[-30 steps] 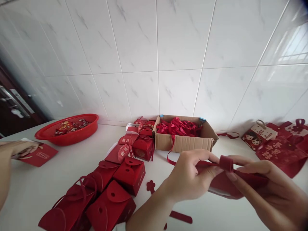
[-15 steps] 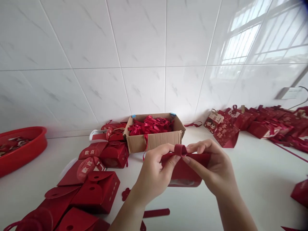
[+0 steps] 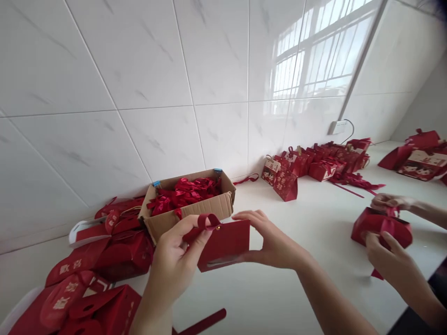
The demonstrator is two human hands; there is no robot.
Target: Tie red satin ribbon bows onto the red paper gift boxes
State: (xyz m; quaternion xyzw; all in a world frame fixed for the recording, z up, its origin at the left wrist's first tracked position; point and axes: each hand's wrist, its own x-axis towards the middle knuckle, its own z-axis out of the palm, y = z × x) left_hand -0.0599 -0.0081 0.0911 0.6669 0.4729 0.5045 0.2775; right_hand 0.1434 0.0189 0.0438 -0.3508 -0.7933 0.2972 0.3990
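Observation:
A small red gift box (image 3: pixel 225 246) is held up above the white table, its ridge on top and a pale patch low on its near face. A dark red strap loop (image 3: pixel 210 218) stands at the ridge, with a small gold-coloured fastener at its base. My left hand (image 3: pixel 176 256) pinches that loop between thumb and fingers at the box's upper left. Around the right end sits my right hand (image 3: pixel 275 244), fingers at the top corner and thumb near the bottom edge. A loose dark red strip (image 3: pixel 206 321) lies on the table below.
Behind my hands stands a cardboard box (image 3: pixel 209 209) full of red ribbons (image 3: pixel 188 190). Red gift boxes (image 3: pixel 122 253) crowd the left; more finished-looking boxes (image 3: pixel 288 181) line the wall. At right, another person's hands (image 3: pixel 394 256) hold a ribboned red box (image 3: pixel 365 228).
The view has swung right, bringing another person's hands into sight. My right hand has moved from the loop to the box's right end. My left hand still pinches the loop.

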